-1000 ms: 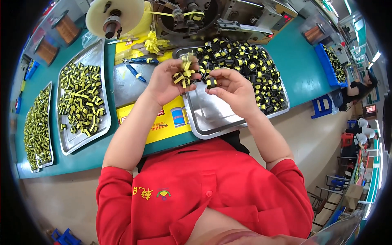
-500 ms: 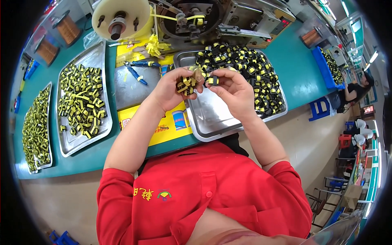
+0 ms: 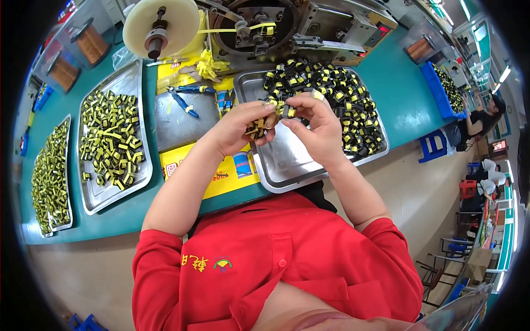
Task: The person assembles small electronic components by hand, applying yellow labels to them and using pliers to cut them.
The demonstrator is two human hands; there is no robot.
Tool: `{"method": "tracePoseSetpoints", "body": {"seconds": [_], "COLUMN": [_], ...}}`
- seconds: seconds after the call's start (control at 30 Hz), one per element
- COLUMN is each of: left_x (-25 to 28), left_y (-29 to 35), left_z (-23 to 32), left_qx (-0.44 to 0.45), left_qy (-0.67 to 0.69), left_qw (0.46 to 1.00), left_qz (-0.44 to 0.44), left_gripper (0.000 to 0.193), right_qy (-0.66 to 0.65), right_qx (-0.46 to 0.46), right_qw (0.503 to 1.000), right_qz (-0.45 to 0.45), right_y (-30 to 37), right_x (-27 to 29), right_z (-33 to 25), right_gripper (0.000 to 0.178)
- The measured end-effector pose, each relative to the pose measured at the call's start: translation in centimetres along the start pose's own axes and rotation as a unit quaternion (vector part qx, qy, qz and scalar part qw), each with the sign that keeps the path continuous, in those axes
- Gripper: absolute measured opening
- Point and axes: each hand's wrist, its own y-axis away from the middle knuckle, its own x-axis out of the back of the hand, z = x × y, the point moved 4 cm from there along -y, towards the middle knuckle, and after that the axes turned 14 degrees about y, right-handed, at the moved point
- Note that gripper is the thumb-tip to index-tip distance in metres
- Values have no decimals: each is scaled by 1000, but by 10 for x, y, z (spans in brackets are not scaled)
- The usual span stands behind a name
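My left hand [image 3: 236, 128] is curled around several small coil bobbins [image 3: 256, 130], black with yellow tape. My right hand [image 3: 321, 131] pinches one black bobbin with a yellow band [image 3: 289, 111] between thumb and forefinger, close against the left fingertips. Both hands are over a metal tray [image 3: 287, 163], where a heap of black and yellow bobbins [image 3: 353, 105] lies at the back and right. The fingers partly hide the pieces in my left hand.
Behind the tray stands a winding machine [image 3: 259, 30] with a large white reel [image 3: 160, 25] and yellow tape. On the left are trays of bobbins [image 3: 110, 138]. Blue-handled pliers [image 3: 185, 105] lie on a metal plate [image 3: 171, 127]. At right are a blue bin [image 3: 439, 96] and a seated person [image 3: 483, 124].
Both hands have come slightly nearer to me, and the left fingers have closed further over the bobbins. The right hand still pinches its bobbin.
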Motion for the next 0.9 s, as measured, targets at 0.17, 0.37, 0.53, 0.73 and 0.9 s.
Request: {"method": "tracePoseSetpoints", "body": {"seconds": [0.17, 0.37, 0.53, 0.73, 0.9], "left_x": [-2, 1, -3, 1, 1], "left_y": [1, 0, -1, -2, 0], "left_z": [-2, -5, -5, -6, -5], "left_qx": [-1, -3, -19, -16, -4], "left_qy": [-26, -53, -86, -82, -89], "left_qw": [999, 998, 994, 994, 994], "left_qz": [23, 47, 63, 68, 63], "left_gripper": [26, 24, 25, 21, 19], "right_qy": [129, 197, 219, 252, 252], "right_qx": [44, 75, 92, 106, 118], "right_qw": [991, 977, 970, 961, 959], "right_qz": [11, 35, 46, 43, 57], "right_y": [-2, -2, 0, 0, 2], "right_x": [2, 3, 3, 2, -1], "right_z": [-8, -15, -17, -17, -15], "right_gripper": [35, 38, 40, 41, 42]}}
